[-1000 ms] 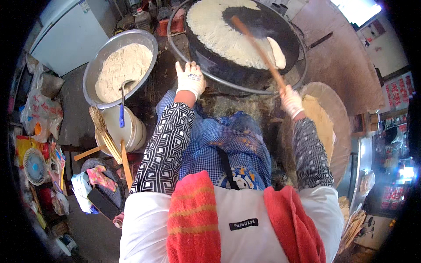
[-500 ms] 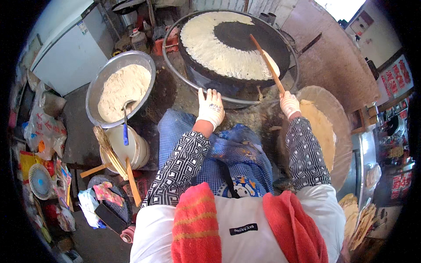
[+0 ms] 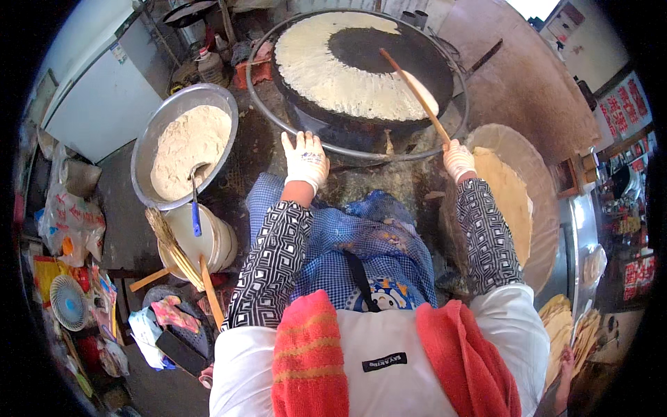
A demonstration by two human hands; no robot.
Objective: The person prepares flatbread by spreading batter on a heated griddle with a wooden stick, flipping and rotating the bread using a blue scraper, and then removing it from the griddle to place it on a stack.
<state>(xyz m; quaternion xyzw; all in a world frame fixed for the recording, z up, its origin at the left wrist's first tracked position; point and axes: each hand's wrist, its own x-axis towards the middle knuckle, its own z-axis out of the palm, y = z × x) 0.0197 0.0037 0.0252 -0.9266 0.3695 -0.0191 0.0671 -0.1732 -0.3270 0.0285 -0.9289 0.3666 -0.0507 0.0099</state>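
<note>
My right hand (image 3: 458, 160), in a pale glove, grips the near end of a long wooden batter spreader (image 3: 417, 96). The spreader reaches over a round black griddle (image 3: 361, 50), its blade beside wet batter (image 3: 326, 76). That batter forms a wide, uneven band around the far, left and near sides, while the griddle's middle and right side show dark. A metal ring (image 3: 267, 119) surrounds the griddle. My left hand (image 3: 306, 161), gloved too, has its fingers stretched out at the ring's near left side, fingertips seemingly resting on it.
Left of me, a metal basin (image 3: 142, 160) of thick batter holds a blue-handled ladle (image 3: 196, 208); a white bucket (image 3: 222, 243) stands below it, with a straw brush (image 3: 177, 247). Thin flatbreads (image 3: 511, 187) lie on a round, plastic-covered tray (image 3: 545, 208) at right. Someone's hand (image 3: 566, 368) shows lower right.
My left hand has slid left along the ring. The spreader has shifted slightly left and away, still in my right hand. The whole view has drifted a little left.
</note>
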